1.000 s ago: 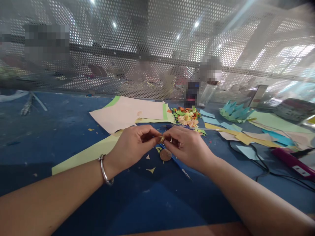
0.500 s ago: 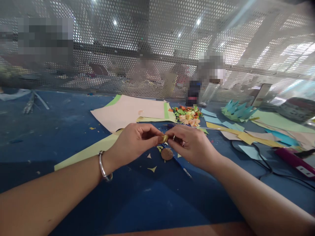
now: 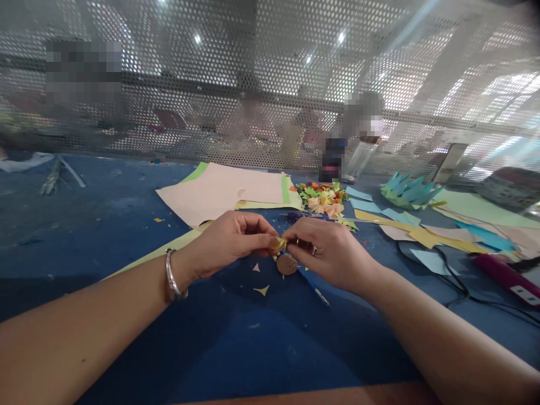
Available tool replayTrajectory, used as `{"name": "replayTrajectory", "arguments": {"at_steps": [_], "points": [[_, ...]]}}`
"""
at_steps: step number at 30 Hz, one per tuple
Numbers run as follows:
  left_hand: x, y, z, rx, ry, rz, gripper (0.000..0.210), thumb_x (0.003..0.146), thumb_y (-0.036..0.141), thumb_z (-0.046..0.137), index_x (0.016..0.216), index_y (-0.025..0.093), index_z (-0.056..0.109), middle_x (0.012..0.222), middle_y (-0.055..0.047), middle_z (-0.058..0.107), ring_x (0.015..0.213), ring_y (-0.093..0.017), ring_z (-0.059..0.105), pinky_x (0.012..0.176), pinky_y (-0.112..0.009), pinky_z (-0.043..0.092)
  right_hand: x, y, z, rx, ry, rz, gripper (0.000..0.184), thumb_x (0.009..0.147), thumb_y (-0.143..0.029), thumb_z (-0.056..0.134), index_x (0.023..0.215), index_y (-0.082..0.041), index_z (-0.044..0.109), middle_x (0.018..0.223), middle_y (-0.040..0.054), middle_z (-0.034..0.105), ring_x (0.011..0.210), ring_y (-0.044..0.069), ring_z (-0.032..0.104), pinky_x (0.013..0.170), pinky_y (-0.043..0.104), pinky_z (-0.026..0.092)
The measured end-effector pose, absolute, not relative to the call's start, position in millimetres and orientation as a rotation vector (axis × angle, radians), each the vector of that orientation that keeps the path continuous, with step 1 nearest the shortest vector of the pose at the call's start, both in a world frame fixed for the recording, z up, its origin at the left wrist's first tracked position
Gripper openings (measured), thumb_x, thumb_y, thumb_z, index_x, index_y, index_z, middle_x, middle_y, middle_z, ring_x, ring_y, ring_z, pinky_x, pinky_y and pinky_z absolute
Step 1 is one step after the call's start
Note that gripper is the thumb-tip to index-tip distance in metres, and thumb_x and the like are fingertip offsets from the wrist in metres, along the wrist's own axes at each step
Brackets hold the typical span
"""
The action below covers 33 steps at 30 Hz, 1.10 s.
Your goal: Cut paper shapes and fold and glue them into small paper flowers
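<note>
Between the fingertips of both my hands is a small folded piece of yellow paper (image 3: 279, 244). My left hand (image 3: 236, 239), with a silver bangle at the wrist, pinches it from the left. From the right, the thumb and fingers of my right hand (image 3: 327, 247) pinch its other edge. Just below lies a round brown disc (image 3: 287, 264) on the blue tabletop. A blue pen-like stick (image 3: 313, 287) slants away from beside the disc. Small yellow paper scraps (image 3: 262, 290) are scattered near it.
Pale pink sheets (image 3: 228, 188) lie behind my hands. A heap of colourful paper flowers (image 3: 324, 199) sits beyond my right hand. Further right are paper strips (image 3: 415, 233), a blue paper crown-like piece (image 3: 409, 191), a magenta power strip (image 3: 506, 275) and a black cable (image 3: 459, 287). Perforated metal panels (image 3: 270, 107) stand behind.
My fingers have shifted slightly around the yellow paper, which now shows a wider, more opened face. My left forearm and bangle have moved a little up and left.
</note>
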<state>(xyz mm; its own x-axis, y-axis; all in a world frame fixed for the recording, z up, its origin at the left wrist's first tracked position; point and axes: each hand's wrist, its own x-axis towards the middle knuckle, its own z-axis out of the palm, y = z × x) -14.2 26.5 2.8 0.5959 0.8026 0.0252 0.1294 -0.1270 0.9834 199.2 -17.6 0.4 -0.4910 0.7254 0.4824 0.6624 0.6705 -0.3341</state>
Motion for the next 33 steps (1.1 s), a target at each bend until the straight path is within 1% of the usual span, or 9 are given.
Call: {"name": "replayTrajectory", "arguments": {"at_steps": [5,10,14,16,19,23,30,33], "points": [[-15.2,29.7,-1.1,1.600,0.751,0.660,0.020,0.081,0.035,0.074,0.088,0.017,0.072,0.085,-0.006,0.075,0.077,-0.015,0.069,0.072,-0.028,0.056,198.0,-18.6,1.7,-1.056,-2.318,0.170,0.012,0.089,-0.012,0.058,0.091,-0.018,0.068,0.084,0.0022,0.066,0.075,0.014,0.060,0.067,0.024,0.044],[-14.7,29.2,-1.2,1.566,0.752,0.646,0.017,0.082,0.034,0.074,0.086,0.017,0.072,0.084,-0.006,0.075,0.076,-0.015,0.069,0.072,-0.027,0.055,199.4,-18.3,3.8,-1.088,-2.324,0.193,0.008,0.088,-0.015,0.062,0.091,-0.017,0.068,0.082,0.0015,0.064,0.073,0.013,0.060,0.065,0.024,0.044],[-16.1,31.2,-1.0,1.486,0.784,0.640,0.017,0.081,0.035,0.074,0.085,0.018,0.075,0.089,-0.007,0.076,0.081,-0.016,0.070,0.074,-0.028,0.055,200.1,-17.3,3.2,-1.102,-2.298,0.219,0.005,0.089,-0.019,0.063,0.092,-0.017,0.068,0.080,0.0004,0.064,0.070,0.012,0.059,0.063,0.023,0.043],[-17.0,33.0,-1.2,1.464,0.778,0.622,0.018,0.081,0.035,0.074,0.088,0.019,0.076,0.094,-0.008,0.076,0.083,-0.016,0.070,0.074,-0.027,0.055,200.0,-17.2,2.8,-1.116,-2.289,0.218,0.005,0.088,-0.018,0.063,0.089,-0.017,0.068,0.079,0.0002,0.063,0.069,0.012,0.058,0.062,0.023,0.042],[-18.1,34.8,-0.8,1.456,0.737,0.578,0.022,0.080,0.033,0.077,0.097,0.019,0.076,0.097,-0.008,0.076,0.083,-0.014,0.069,0.071,-0.023,0.052,199.6,-17.6,2.7,-1.143,-2.271,0.212,0.006,0.088,-0.016,0.063,0.087,-0.017,0.069,0.077,0.0001,0.063,0.069,0.011,0.057,0.061,0.023,0.041],[-18.8,34.6,1.0,1.457,0.700,0.558,0.024,0.077,0.031,0.080,0.097,0.019,0.076,0.098,-0.007,0.075,0.088,-0.014,0.067,0.077,-0.023,0.051,199.4,-18.1,3.3,-1.144,-2.243,0.238,0.006,0.087,-0.017,0.063,0.088,-0.017,0.069,0.079,-0.0001,0.064,0.067,0.010,0.056,0.061,0.022,0.041],[-18.9,34.1,1.3,1.437,0.700,0.559,0.029,0.075,0.031,0.082,0.101,0.020,0.075,0.102,-0.007,0.074,0.088,-0.015,0.066,0.075,-0.023,0.049,199.6,-17.6,4.2,-1.134,-2.229,0.217,0.007,0.088,-0.018,0.063,0.087,-0.017,0.070,0.075,-0.0007,0.062,0.067,0.010,0.055,0.061,0.023,0.040],[-18.8,34.2,1.8,1.425,0.714,0.566,0.028,0.076,0.033,0.081,0.101,0.020,0.075,0.099,-0.006,0.075,0.084,-0.013,0.066,0.070,-0.023,0.049,199.4,-17.9,4.1,-1.116,-2.216,0.200,0.008,0.088,-0.016,0.062,0.086,-0.016,0.069,0.074,-0.0008,0.062,0.067,0.010,0.055,0.061,0.022,0.040]]}}
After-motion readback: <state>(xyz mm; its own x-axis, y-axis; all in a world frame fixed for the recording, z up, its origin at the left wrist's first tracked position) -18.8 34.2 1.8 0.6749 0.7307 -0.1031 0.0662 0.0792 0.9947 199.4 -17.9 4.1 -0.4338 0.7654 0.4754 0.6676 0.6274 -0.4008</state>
